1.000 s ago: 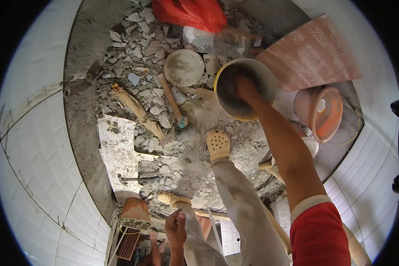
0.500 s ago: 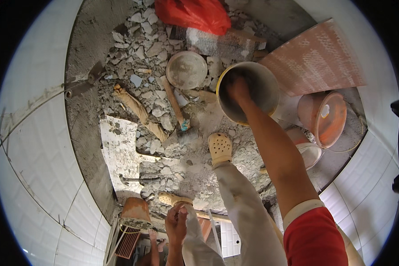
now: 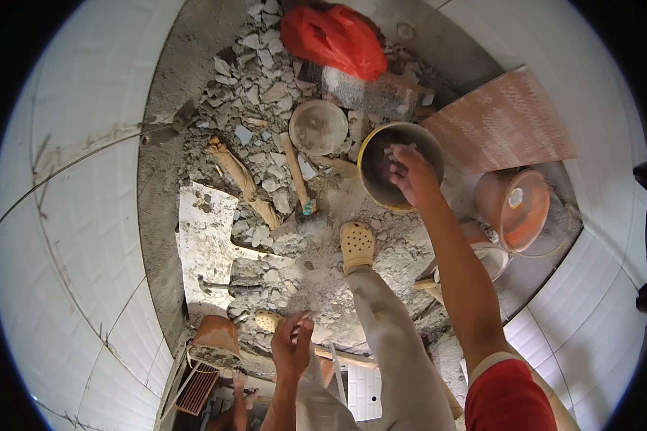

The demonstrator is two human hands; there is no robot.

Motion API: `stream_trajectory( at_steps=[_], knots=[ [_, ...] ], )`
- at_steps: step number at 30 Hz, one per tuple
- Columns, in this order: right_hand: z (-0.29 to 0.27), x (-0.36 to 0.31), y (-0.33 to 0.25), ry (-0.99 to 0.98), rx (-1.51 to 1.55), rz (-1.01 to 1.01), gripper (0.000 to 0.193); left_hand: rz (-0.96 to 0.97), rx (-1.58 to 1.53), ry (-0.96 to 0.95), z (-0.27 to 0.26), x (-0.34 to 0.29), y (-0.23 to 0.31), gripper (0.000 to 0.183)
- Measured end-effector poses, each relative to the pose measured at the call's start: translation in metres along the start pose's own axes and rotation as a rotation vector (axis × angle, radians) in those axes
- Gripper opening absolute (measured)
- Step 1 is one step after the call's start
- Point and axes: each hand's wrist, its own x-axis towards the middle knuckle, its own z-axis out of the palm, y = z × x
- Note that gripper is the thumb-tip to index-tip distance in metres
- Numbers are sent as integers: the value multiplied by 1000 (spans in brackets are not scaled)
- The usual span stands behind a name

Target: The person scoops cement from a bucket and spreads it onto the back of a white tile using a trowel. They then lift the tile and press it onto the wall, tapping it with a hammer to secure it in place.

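My right hand [image 3: 413, 174] is raised over the mouth of a deep round bucket [image 3: 367, 183] with a yellow rim. Its fingers are curled in, and whatever they hold is too small to make out. The bucket's inside looks grey and dusty. Low in the picture, my left hand [image 3: 290, 346] is held in front of my legs with fingers bent toward the thumb; what is between them is not distinct. Nearest to it are a beige clog [image 3: 268, 320] on my left foot and a black-handled hammer [image 3: 230, 286] lying on a dirty white board [image 3: 205, 215].
Broken rubble [image 3: 269, 90] covers the floor. Among it lie a wooden-handled tool [image 3: 295, 172], a round dusty lid [image 3: 318, 128] and a rolled tan bag [image 3: 239, 179]. A red plastic bag [image 3: 334, 43], a leaning tile [image 3: 503, 122] and orange buckets [image 3: 514, 208] stand around. Another person's hand [image 3: 241, 384] shows at bottom left.
My right hand has come up out of the bucket, where it was deep inside. My left hand has risen slightly. The whole view has shifted a little.
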Motion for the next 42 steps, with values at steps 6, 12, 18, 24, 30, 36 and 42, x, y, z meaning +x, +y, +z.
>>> stream_trajectory(
  at_steps=[6, 12, 18, 24, 30, 36, 42],
  knots=[
    [48, -148, -63, -133, 92, -24, 20, 350, -125, -76, 9, 21, 123, 29],
    [135, -313, -92, -273, 103, -66, 17, 434, -550, -127, -17, -32, 221, 26],
    [221, -441, -100, -335, -385, -301, 17, 517, -470, 22, -117, -131, 228, 17],
    [309, -557, -55, -472, -523, -708, 21, 813, -229, 304, -244, -227, 176, 14],
    [403, -668, 27, -666, -609, -442, 17, 813, -160, 355, -373, -324, 87, 18],
    [486, -752, 118, -857, -866, -652, 17, 922, -124, 555, -479, -403, 8, 18],
    [534, -799, 126, -881, -994, -712, 19, 999, 143, 533, -557, -443, 2, 17]
  ],
)
